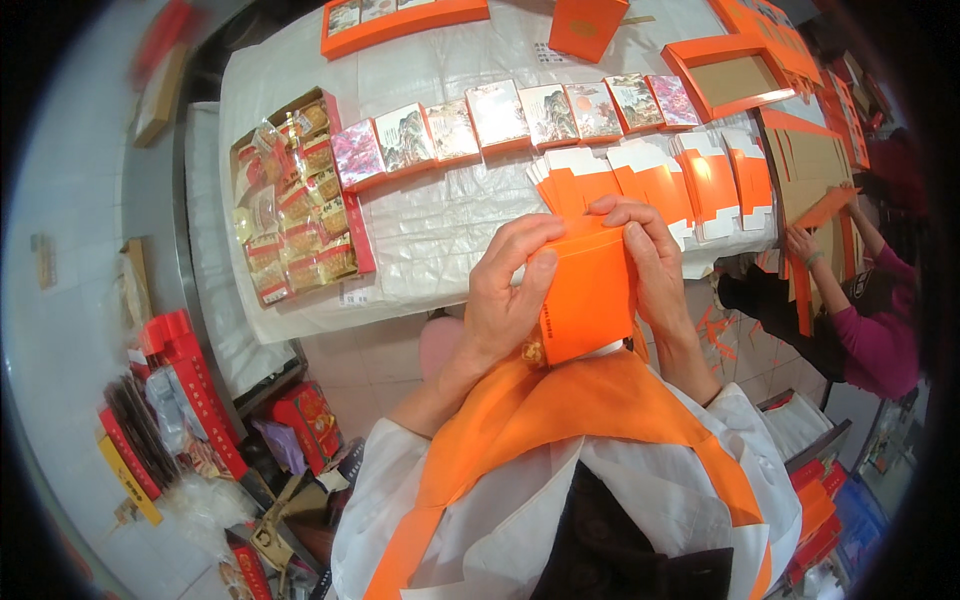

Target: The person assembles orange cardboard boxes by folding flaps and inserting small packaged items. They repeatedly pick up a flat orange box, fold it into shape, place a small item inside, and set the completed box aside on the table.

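Observation:
Both hands hold an orange cardboard box (592, 300) above my lap, at the table's near edge. My left hand (508, 285) grips its left side, with the thumb on the front face. My right hand (652, 262) is closed round the upper right side, fingers bent over the top edge. A small gold-wrapped item (533, 350) shows by the box's lower left corner; whether it is inside I cannot tell. Just beyond my hands lie stacks of flat orange and white carton blanks (655, 188). Behind these runs a row of small landscape-printed boxes (497, 112).
An open carton (300, 200) of gold-wrapped packets stands at the table's left. At the far right are an orange tray (727, 75) and brown board (790, 165), where another person's hands (815, 235) work. Red boxes (190, 375) crowd the lower left.

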The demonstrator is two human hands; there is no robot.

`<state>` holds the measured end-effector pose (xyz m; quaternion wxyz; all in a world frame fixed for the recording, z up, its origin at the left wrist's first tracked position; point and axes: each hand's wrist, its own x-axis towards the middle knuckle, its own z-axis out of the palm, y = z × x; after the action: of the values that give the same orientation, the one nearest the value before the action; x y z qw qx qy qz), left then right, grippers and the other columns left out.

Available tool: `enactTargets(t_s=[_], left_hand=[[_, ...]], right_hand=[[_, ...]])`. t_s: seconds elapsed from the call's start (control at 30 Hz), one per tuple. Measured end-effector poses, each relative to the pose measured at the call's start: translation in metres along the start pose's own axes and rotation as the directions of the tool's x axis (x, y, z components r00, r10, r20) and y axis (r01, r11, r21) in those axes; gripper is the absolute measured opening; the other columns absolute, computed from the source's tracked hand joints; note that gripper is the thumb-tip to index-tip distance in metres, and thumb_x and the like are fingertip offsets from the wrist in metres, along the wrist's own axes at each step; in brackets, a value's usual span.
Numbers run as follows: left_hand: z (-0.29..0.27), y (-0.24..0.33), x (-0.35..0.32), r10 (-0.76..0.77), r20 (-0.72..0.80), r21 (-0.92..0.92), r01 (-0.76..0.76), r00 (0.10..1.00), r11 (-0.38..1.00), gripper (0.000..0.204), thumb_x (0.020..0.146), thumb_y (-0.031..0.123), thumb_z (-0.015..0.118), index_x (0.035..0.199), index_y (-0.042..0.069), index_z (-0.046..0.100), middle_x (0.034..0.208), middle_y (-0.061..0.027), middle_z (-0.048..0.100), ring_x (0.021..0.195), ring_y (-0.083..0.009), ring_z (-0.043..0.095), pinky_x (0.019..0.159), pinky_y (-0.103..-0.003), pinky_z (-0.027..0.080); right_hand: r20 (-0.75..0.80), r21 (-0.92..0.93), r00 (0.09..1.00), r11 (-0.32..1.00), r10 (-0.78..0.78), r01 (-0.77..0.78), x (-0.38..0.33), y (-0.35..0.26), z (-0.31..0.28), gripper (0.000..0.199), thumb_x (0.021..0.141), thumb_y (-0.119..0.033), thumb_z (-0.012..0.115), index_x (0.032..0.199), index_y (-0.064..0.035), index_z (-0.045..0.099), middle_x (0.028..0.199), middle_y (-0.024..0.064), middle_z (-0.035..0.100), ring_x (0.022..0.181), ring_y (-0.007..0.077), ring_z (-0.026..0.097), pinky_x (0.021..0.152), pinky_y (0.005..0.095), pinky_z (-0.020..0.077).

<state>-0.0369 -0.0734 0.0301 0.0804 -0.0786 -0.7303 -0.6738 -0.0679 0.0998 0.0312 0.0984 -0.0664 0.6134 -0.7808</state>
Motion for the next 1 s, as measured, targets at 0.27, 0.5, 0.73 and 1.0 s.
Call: enactTargets(t_s=[0.27, 0.5, 0.73, 1.0], left_hand=[[-0.018, -0.02, -0.021, 0.082, -0.01, 0.143, -0.08, 0.997, 0.987, 0.034, 0.074, 0.006, 0.066, 0.105, 0.002, 0.056, 0.112, -0.0118, 0.057, 0.106, -0.0288, 0.053, 0.09, -0.035, 0.042], [-0.083, -0.022, -0.042, -0.067, -0.129, 0.332, 0.107, 0.989, 0.937, 0.028, 0.073, 0.006, 0.069, 0.095, 0.003, 0.052, 0.106, -0.0092, 0.059, 0.097, -0.026, 0.056, 0.082, -0.034, 0.045], [-0.181, -0.043, -0.101, -0.545, -0.132, -0.095, 0.537, 0.828, 0.838, 0.027, 0.078, 0.012, 0.067, 0.087, 0.005, 0.043, 0.086, -0.001, 0.052, 0.071, -0.0099, 0.051, 0.064, -0.023, 0.043], [-0.206, -0.092, -0.216, -0.573, -0.818, -0.529, 0.333, 0.044, 0.781, 0.038, 0.089, 0.018, 0.053, 0.119, 0.002, 0.038, 0.108, -0.0085, 0.05, 0.098, -0.0144, 0.049, 0.082, -0.028, 0.042]], right_hand=[[0.061, -0.099, 0.997, 0.994, 0.052, -0.046, 0.006, 0.023, 0.011, 0.022, 0.096, -0.017, 0.038, 0.094, -0.0022, 0.055, 0.109, 0.0095, 0.055, 0.104, 0.0169, 0.049, 0.09, 0.0289, 0.0383], [0.296, -0.401, 0.95, 0.916, 0.103, 0.026, 0.024, 0.039, 0.078, 0.013, 0.091, -0.008, 0.045, 0.086, -0.001, 0.055, 0.11, 0.0124, 0.055, 0.101, 0.0182, 0.051, 0.085, 0.0283, 0.04], [0.729, -0.327, 0.638, 0.945, 0.248, 0.006, 0.08, 0.082, 0.195, 0.015, 0.088, -0.008, 0.05, 0.1, -0.0015, 0.055, 0.115, 0.0157, 0.054, 0.106, 0.0223, 0.053, 0.088, 0.0308, 0.0413], [0.845, -0.534, 0.456, 0.458, 0.279, 0.711, 0.202, 0.279, 0.339, 0.056, 0.074, -0.024, 0.067, 0.12, -0.0056, 0.04, 0.109, 0.0219, 0.052, 0.105, 0.0367, 0.051, 0.087, 0.0414, 0.0431]])
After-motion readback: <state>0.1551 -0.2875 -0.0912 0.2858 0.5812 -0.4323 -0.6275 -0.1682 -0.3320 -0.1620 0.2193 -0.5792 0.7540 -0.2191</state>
